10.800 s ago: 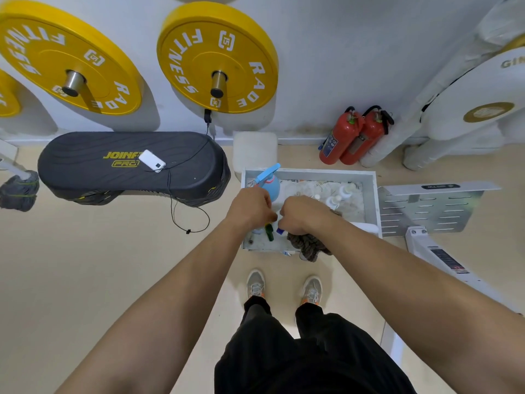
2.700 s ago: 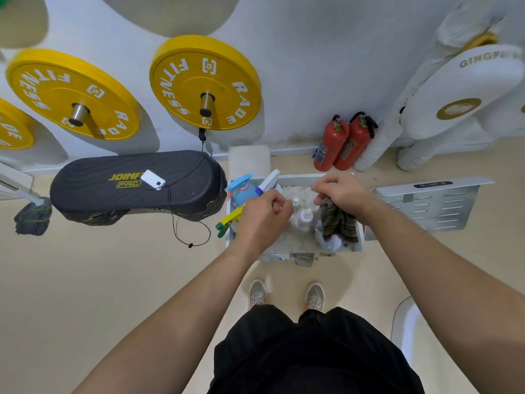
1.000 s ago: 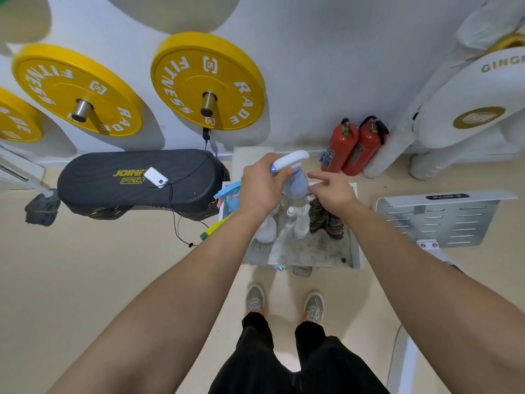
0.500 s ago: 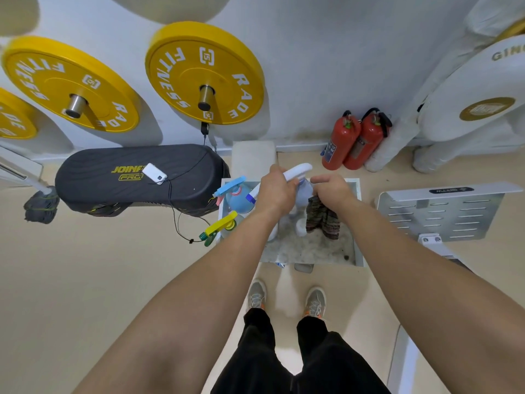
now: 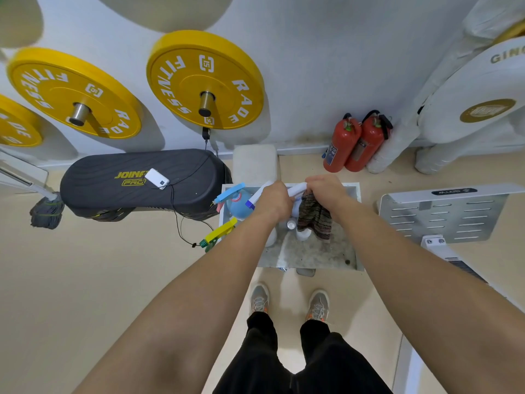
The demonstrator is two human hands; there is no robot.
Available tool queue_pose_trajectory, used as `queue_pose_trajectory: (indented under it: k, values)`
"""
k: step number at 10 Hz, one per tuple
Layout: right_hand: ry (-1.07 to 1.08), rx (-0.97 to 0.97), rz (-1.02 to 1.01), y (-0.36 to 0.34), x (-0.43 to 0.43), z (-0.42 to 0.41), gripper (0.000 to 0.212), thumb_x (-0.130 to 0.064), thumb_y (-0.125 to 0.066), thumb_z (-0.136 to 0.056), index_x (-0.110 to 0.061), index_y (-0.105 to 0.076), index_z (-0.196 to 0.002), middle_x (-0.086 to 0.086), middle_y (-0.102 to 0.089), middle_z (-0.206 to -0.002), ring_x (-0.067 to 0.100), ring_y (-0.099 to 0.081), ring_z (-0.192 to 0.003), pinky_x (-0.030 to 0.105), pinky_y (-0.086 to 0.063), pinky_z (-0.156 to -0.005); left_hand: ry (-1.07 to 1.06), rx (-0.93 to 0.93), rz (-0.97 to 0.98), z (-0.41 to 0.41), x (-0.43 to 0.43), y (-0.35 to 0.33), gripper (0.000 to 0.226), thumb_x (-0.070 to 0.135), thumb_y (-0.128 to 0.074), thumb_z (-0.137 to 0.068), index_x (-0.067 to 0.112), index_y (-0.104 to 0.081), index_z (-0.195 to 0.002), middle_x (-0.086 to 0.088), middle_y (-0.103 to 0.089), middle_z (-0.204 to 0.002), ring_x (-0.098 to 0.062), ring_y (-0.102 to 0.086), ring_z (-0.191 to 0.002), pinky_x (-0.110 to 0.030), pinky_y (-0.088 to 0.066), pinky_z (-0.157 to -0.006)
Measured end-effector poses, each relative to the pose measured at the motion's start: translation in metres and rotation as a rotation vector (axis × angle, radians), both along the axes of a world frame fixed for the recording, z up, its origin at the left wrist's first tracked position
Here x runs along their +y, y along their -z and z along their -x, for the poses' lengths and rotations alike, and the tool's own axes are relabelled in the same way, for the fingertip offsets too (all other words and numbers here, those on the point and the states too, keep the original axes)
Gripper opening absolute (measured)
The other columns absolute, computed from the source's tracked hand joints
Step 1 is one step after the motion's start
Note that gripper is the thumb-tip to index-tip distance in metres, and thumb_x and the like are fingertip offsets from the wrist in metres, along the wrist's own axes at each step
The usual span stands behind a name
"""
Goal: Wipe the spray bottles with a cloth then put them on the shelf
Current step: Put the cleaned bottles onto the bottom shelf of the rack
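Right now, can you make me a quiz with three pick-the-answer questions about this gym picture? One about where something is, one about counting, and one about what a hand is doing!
1. Where is the small white device?
A) on the black platform
B) inside a shoe
C) on a yellow plate

2. How many red fire extinguishers stand by the wall?
A) one
B) two
C) five

3. What is the right hand doing?
A) lying flat on the floor
B) pointing at the ceiling
C) gripping the striped cloth

Answers:
1 A, it lies on the platform's top.
2 B, a pair stands side by side.
3 C, its fingers curl round the cloth, next to the white spray bottle that the left hand holds.
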State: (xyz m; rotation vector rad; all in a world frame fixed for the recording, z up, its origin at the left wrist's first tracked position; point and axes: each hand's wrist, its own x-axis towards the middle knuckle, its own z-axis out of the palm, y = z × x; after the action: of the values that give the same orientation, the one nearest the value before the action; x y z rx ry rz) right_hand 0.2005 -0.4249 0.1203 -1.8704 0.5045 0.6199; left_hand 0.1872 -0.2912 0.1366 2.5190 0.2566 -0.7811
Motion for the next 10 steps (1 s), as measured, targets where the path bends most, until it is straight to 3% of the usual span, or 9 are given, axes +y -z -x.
queue_pose_trajectory:
  k: [2,3,4,5,6,7,8,9,10]
  values:
    - [0.026,0.007,-0.052,-0.002,0.001,0.002,0.021,-0.01,-0.057,-0.09,-0.015,-0.06,-0.07,0.005,-0.055,-0.081,0.02,-0.049,-0.083,0.031,-0.042,-0.067,0.091,-0.003,-0.084,-0.001,0.002,-0.001,0.026,0.009,-0.061,-0.094,0.006,-0.061,-0.12,-0.015,-0.067,-0.117,-0.031,-0.063,-0.106,-0.032,-0.045,-0.079]
    - [0.112,-0.032,-0.104,0.003,0.002,0.006,0.024,-0.011,-0.065,-0.088,0.009,-0.069,-0.101,0.02,-0.058,-0.083,0.02,-0.054,-0.085,0.037,-0.047,-0.08,0.107,-0.004,-0.075,0.0,0.0,-0.009,0.029,0.005,-0.059,-0.092,0.008,-0.061,-0.121,-0.015,-0.067,-0.117,-0.031,-0.063,-0.108,-0.033,-0.046,-0.081]
    - [0.117,-0.045,-0.068,0.001,0.005,0.004,0.036,-0.018,-0.068,-0.089,-0.007,-0.069,-0.123,0.013,-0.069,-0.119,0.023,-0.063,-0.112,0.044,-0.048,-0.105,0.122,-0.047,-0.035,0.001,0.0,-0.022,0.044,-0.001,-0.058,-0.091,0.01,-0.056,-0.133,-0.016,-0.064,-0.125,-0.034,-0.06,-0.116,-0.036,-0.048,-0.091]
    - [0.073,-0.058,-0.025,0.001,0.006,0.0,0.03,-0.021,-0.067,-0.091,-0.008,-0.072,-0.118,0.013,-0.069,-0.121,0.028,-0.063,-0.115,0.043,-0.049,-0.104,0.091,-0.14,0.021,0.008,0.006,-0.043,0.051,-0.004,-0.056,-0.091,0.012,-0.053,-0.139,-0.014,-0.061,-0.132,-0.031,-0.057,-0.121,-0.037,-0.048,-0.096]
    - [-0.002,-0.052,0.069,-0.004,0.006,-0.003,0.029,-0.031,-0.065,-0.095,-0.009,-0.074,-0.111,0.007,-0.07,-0.108,0.025,-0.063,-0.105,0.037,-0.049,-0.095,-0.066,-0.263,0.192,0.037,0.008,-0.054,0.028,-0.001,-0.049,-0.095,0.01,-0.065,-0.114,-0.013,-0.069,-0.11,-0.03,-0.064,-0.1,-0.039,-0.053,-0.085]
    - [-0.045,0.012,0.115,-0.001,0.004,-0.011,0.043,-0.043,-0.064,-0.094,-0.004,-0.072,-0.108,0.01,-0.066,-0.101,0.025,-0.061,-0.094,0.035,-0.047,-0.086,-0.202,-0.096,0.331,0.082,0.0,-0.027,0.025,0.001,-0.043,-0.092,0.008,-0.066,-0.102,-0.016,-0.072,-0.097,-0.037,-0.071,-0.085,-0.047,-0.059,-0.077]
    - [-0.059,0.105,0.023,0.01,0.0,-0.018,0.053,-0.049,-0.073,-0.083,0.0,-0.07,-0.102,0.013,-0.073,-0.1,0.029,-0.07,-0.093,0.04,-0.056,-0.092,-0.263,0.042,0.314,0.107,-0.013,0.003,0.023,0.002,-0.044,-0.093,0.004,-0.062,-0.108,-0.02,-0.068,-0.109,-0.041,-0.067,-0.101,-0.043,-0.054,-0.084]
    - [-0.11,0.118,-0.011,0.024,-0.003,-0.025,0.052,-0.05,-0.071,-0.076,-0.002,-0.072,-0.096,0.017,-0.076,-0.096,0.034,-0.073,-0.093,0.051,-0.057,-0.093,-0.378,0.095,0.294,0.112,-0.028,0.028,0.043,0.004,-0.044,-0.097,0.005,-0.043,-0.14,-0.02,-0.063,-0.125,-0.038,-0.059,-0.114,-0.035,-0.045,-0.083]
    - [-0.115,0.103,0.001,0.022,-0.003,-0.03,0.052,-0.045,-0.071,-0.064,-0.001,-0.074,-0.091,0.02,-0.076,-0.095,0.037,-0.073,-0.094,0.054,-0.057,-0.091,-0.451,0.075,0.319,0.11,-0.045,0.049,0.057,0.01,-0.047,-0.094,0.01,-0.033,-0.149,-0.02,-0.058,-0.133,-0.038,-0.057,-0.119,-0.047,-0.049,-0.097]
